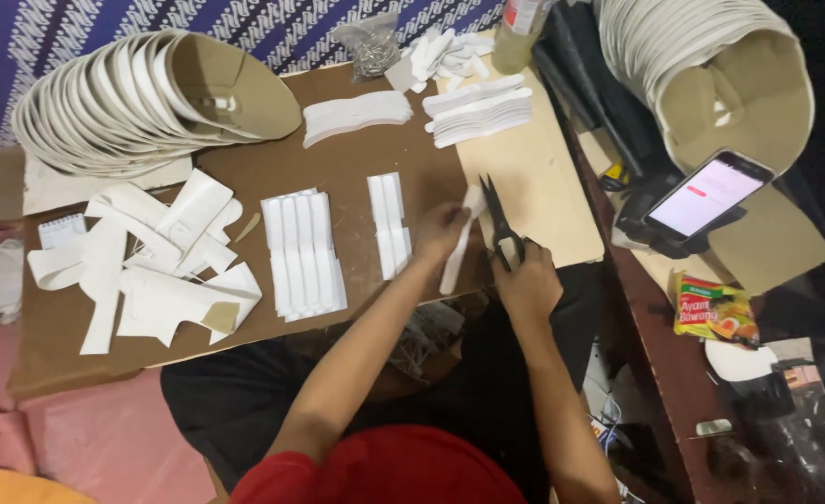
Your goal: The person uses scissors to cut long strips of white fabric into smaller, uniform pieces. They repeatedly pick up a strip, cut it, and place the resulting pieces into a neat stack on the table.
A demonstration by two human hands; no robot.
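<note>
Right hand (527, 280) clenched in the grips of black scissors (498, 224), left hand (440, 231) pinching a white paper strip (459, 241) over the brown worktop (356, 159). Best kept taut, blades square (cut strips (302, 252) stacked beyond).

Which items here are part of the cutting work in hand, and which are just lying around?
In use:
left hand holding white strip
right hand holding black scissors
stacks of cut white strips

Lying about:
phone on stand
snack packet
bag of metal bits
</note>
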